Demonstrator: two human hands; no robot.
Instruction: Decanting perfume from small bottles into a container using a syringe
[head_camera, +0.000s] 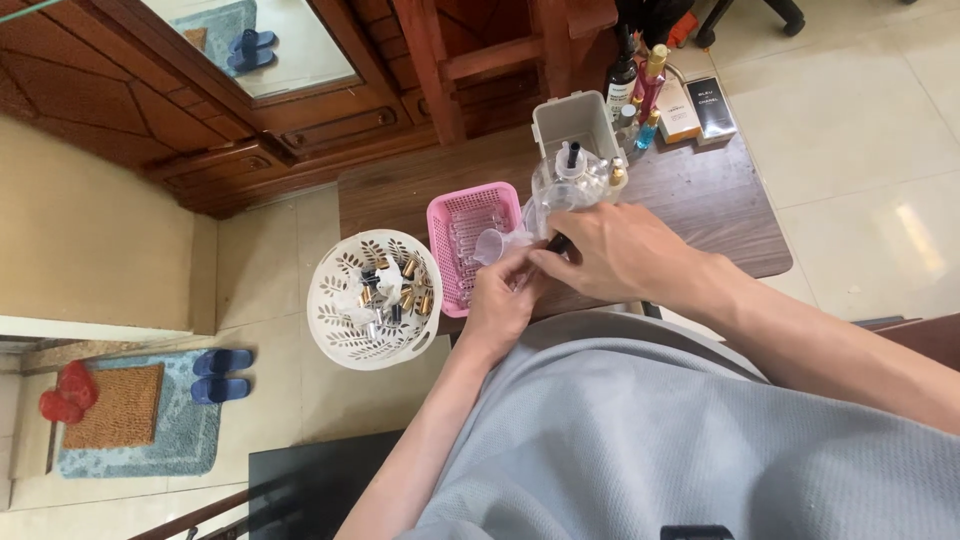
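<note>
Small clear funnel (492, 245) tilted, beside pink basket.

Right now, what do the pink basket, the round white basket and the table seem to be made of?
Pink basket: probably moulded plastic, a slotted grid in even matte pink.
Round white basket: likely plastic too, thin walls with leaf-shaped cut-outs and a slight sheen.
Table: looks like dark brown wood or a wood veneer; faint grain shows, with a soft shine.
</note>
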